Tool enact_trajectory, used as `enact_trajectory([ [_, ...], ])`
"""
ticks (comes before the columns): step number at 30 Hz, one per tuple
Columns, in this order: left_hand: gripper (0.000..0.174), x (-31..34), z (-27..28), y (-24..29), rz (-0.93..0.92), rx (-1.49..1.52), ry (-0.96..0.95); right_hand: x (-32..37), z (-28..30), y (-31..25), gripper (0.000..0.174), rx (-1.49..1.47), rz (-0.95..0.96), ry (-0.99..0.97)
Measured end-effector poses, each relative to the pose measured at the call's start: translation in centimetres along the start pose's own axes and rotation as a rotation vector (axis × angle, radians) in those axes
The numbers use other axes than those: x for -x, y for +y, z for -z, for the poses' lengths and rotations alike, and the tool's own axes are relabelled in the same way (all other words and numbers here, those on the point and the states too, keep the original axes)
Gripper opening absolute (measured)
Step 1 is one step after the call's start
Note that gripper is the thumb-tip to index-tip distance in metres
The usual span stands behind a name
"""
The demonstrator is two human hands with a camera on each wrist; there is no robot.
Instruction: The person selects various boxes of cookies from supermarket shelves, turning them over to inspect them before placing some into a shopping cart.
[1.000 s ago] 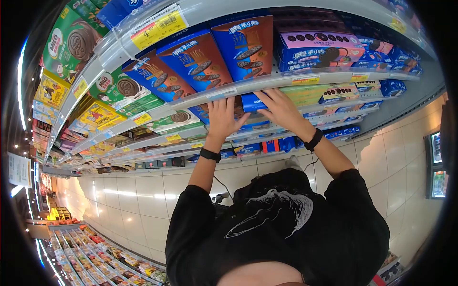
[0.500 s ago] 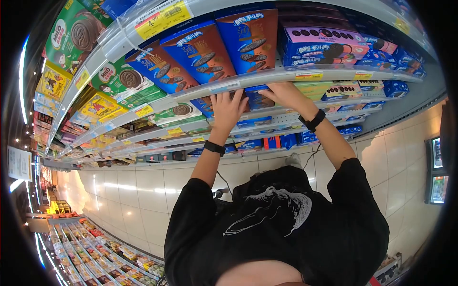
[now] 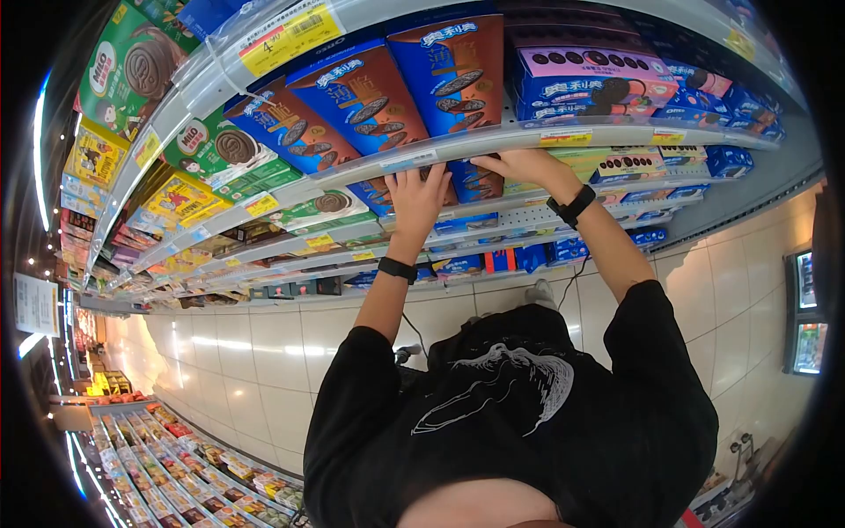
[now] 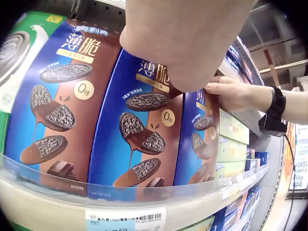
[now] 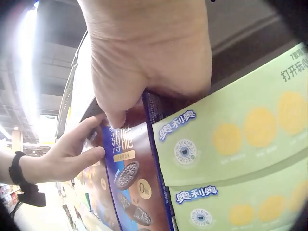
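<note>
Three blue-and-brown Oreo thin cookie boxes stand side by side behind a clear shelf lip in the left wrist view: a left box (image 4: 72,115), a middle box (image 4: 137,130) and a right box (image 4: 199,144). My right hand (image 3: 524,167) pinches the top of the right box, its thumb (image 5: 115,118) on the front and the other fingers hidden behind. My left hand (image 3: 417,202) reaches to the upper front of the neighbouring boxes, fingers extended and thumb apart. In the right wrist view, this left hand (image 5: 67,154) lies just left of the held box.
Pale green Oreo boxes (image 5: 231,139) are stacked right beside the held box. A shelf edge (image 3: 387,167) with more cookie boxes (image 3: 365,106) runs above the hands. Green Milo boxes (image 3: 224,150) stand to the left. Tiled floor (image 3: 264,352) lies below.
The right box, earlier showing mainly its blue top under my right hand, now shows its printed front between the hands. My left hand has shifted slightly up and right.
</note>
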State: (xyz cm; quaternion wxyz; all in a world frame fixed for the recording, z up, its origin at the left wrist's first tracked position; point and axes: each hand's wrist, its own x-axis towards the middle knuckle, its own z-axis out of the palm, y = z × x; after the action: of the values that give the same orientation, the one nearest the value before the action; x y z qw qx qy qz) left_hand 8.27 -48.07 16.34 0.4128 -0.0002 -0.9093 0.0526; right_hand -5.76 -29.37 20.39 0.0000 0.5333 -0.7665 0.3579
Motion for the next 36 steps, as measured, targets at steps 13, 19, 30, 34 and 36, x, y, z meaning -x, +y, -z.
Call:
enact_trajectory([
  [13,0.066,1.8,2.7,2.7,0.223,0.048,-0.104,1.4,-0.3,-0.6,0.049,0.060,0.057,0.074],
  [19,0.064,10.5,8.8,6.3,0.516,0.060,-0.193,7.5,-0.9,-2.1,0.059,0.269,0.197,0.219],
  [30,0.035,26.3,25.7,24.0,1.423,-0.282,-0.187,15.0,-10.9,-4.1,0.047,-0.197,0.570,-0.359],
  [34,0.029,30.1,31.6,27.6,1.519,-0.453,-0.104,13.3,-13.6,-8.8,0.047,-0.251,0.673,-0.430],
  [36,0.027,31.7,35.1,28.5,1.561,-0.486,-0.062,12.9,-14.8,-11.5,0.047,-0.278,0.701,-0.474],
])
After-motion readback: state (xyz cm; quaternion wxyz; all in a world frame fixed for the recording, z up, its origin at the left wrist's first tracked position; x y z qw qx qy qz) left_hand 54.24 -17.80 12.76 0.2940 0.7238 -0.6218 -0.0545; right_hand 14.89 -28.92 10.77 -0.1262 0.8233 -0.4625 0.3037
